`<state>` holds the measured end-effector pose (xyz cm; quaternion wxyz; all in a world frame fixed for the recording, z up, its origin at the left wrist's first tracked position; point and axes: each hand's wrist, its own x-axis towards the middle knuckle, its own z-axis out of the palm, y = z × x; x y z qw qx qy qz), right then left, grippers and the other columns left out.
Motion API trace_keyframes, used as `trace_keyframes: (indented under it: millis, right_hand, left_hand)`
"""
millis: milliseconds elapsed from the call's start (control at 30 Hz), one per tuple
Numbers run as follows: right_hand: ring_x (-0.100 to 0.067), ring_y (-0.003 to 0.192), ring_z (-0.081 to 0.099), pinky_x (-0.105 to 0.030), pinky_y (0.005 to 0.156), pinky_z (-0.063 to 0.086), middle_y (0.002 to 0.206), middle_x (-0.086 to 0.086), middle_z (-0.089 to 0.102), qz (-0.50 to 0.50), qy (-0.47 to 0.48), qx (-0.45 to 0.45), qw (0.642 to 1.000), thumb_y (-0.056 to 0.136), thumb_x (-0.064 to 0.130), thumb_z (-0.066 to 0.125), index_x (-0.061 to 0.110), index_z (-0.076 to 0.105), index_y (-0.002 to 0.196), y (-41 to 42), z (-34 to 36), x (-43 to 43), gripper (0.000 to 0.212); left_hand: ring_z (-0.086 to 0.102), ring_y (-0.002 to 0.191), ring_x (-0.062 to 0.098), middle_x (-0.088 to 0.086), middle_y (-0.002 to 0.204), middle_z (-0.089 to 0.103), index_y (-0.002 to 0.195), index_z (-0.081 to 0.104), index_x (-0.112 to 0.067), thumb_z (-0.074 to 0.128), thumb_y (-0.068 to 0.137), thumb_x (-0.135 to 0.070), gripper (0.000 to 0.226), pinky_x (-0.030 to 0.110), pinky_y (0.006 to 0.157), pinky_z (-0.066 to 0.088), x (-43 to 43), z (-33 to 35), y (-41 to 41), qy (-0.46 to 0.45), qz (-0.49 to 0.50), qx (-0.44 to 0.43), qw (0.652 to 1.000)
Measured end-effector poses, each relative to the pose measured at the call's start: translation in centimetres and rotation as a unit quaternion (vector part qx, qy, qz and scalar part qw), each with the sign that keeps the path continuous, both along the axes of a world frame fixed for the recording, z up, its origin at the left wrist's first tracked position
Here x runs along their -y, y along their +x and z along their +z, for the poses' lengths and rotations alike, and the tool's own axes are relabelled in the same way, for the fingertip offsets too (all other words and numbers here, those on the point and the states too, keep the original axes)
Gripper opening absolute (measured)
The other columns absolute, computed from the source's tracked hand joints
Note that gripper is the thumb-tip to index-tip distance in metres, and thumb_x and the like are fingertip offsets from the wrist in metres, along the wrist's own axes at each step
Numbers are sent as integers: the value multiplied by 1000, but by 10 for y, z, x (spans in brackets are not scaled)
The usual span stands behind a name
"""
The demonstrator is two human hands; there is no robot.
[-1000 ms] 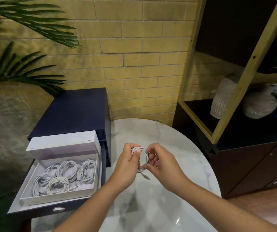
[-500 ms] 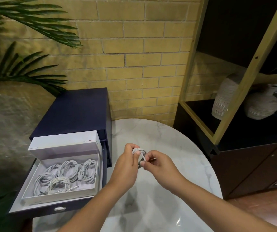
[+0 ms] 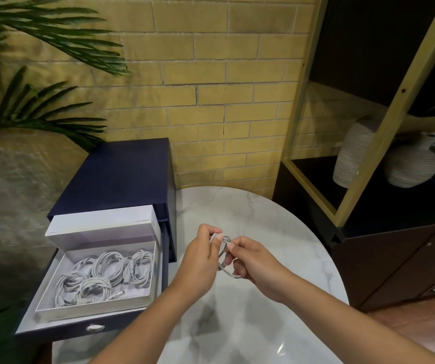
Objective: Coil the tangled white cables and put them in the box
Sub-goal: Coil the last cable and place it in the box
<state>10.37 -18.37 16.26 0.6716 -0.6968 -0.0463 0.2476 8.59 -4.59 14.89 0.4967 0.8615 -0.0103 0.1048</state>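
Above the round marble table (image 3: 263, 232), the left hand (image 3: 200, 258) and right hand (image 3: 253, 261) both pinch one small coiled white cable (image 3: 223, 254). Left of the table, an open white box (image 3: 90, 310) holds more coiled cables (image 3: 106, 274) inside a navy drawer (image 3: 61, 329).

We see 2 bare hands + 2 forearms. L hand (image 3: 200, 261) joins a bare L forearm (image 3: 143, 319) that enters frame at approx. 7 o'clock. R hand (image 3: 253, 261) joins a bare R forearm (image 3: 342, 313), from approx. 5 o'clock. Arms uncovered to frame edge. Short pale thumbnail (image 3: 217, 236) on L hand.
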Motion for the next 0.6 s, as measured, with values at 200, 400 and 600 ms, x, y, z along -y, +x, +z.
trace_keyframes:
  millis: [200, 400, 600]
  right_hand:
    - [-9, 50, 46, -28, 67, 48, 84, -5, 68, 7, -26, 33, 999, 101, 15, 43, 11, 59, 85, 0, 2, 0, 23]
    - [-8, 50, 47, -21, 60, 48, 85, -9, 65, -8, 110, -90, 990, 101, 11, 43, 5, 60, 87, 4, 3, 4, 23]
    - [-11, 50, 47, -26, 59, 50, 88, -10, 63, -1, 112, -103, 988, 101, 17, 45, 4, 61, 95, 3, 5, 3, 21]
  left_hand:
    - [51, 57, -7, -7, 70, 53, 107, 48, -20, 37, 103, -27, 14, 9, 50, 37, 0, 4, -2, 22, 0, 19, 1000]
    - [52, 64, 5, -7, 77, 57, 104, 45, -24, 38, 102, -29, 9, 11, 53, 38, -9, 2, 1, 61, -25, 19, 998]
    - [53, 68, 7, -4, 82, 60, 102, 47, -26, 37, 102, -33, 12, 18, 58, 38, -14, -5, 4, 63, -17, 20, 998]
